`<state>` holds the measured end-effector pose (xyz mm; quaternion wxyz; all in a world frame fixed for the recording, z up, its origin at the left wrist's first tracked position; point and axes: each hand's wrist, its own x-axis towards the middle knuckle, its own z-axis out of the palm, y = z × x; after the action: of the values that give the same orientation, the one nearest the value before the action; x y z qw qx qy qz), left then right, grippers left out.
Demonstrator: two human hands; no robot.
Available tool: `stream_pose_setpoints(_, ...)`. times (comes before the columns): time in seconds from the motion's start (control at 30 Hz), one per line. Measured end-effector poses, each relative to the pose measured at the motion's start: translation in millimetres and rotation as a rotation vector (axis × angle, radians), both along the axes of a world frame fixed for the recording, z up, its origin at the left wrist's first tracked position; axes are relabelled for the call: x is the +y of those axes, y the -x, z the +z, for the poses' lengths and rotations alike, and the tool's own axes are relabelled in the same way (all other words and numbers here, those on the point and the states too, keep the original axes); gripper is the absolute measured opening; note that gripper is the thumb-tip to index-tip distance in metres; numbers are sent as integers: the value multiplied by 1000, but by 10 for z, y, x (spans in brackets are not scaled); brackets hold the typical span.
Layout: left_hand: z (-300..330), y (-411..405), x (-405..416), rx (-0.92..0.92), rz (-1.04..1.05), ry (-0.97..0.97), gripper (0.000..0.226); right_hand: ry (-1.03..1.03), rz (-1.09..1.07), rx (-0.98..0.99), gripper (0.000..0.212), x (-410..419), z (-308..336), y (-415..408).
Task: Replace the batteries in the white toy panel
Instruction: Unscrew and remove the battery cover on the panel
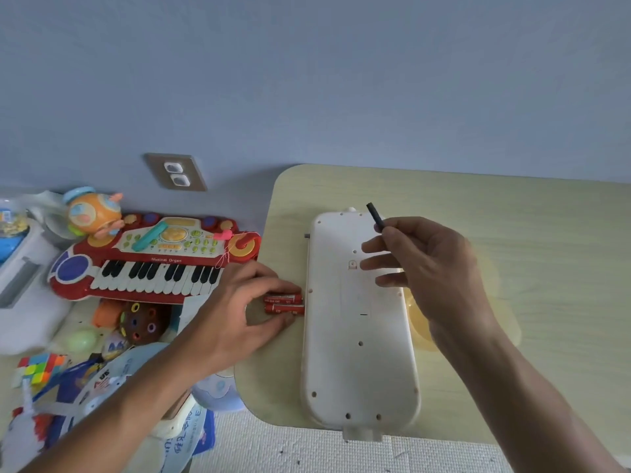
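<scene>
The white toy panel (355,339) lies face down on the pale wooden table (512,216), its long side running away from me. Two red batteries (284,304) lie side by side on the table just left of the panel's edge. My left hand (239,308) rests over them, thumb and fingers closed around the pair. My right hand (430,268) hovers above the panel's upper half, pinching a short dark stick-like tool (375,215) between thumb and forefinger, its tip pointing up and away.
Left of the table, a pile of toys covers the floor: a red toy keyboard (150,261), an orange round toy (94,213), a colour cube (39,368), bags and papers. A wall socket (176,172) sits behind. A yellow translucent piece (418,319) shows under the panel's right side.
</scene>
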<state>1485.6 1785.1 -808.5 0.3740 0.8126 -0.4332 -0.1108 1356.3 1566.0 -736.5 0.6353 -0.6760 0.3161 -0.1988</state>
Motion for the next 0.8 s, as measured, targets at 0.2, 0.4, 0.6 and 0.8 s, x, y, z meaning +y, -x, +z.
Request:
stream_pose_setpoints(0.2,26,-2,19,14,10,-14,36,65,23,-16,14,23,-41,-20)
stream_pose_setpoints(0.4,49,1,18,-6,12,-53,34,203,26,15,12,59,-52,-53)
stream_pose_setpoints(0.6,40,-12,18,-15,21,-39,40,350,51,52,9,66,-114,-103)
stream_pose_setpoints(0.8,81,-80,20,18,-6,-60,46,360,69,16,6,71,-209,-231)
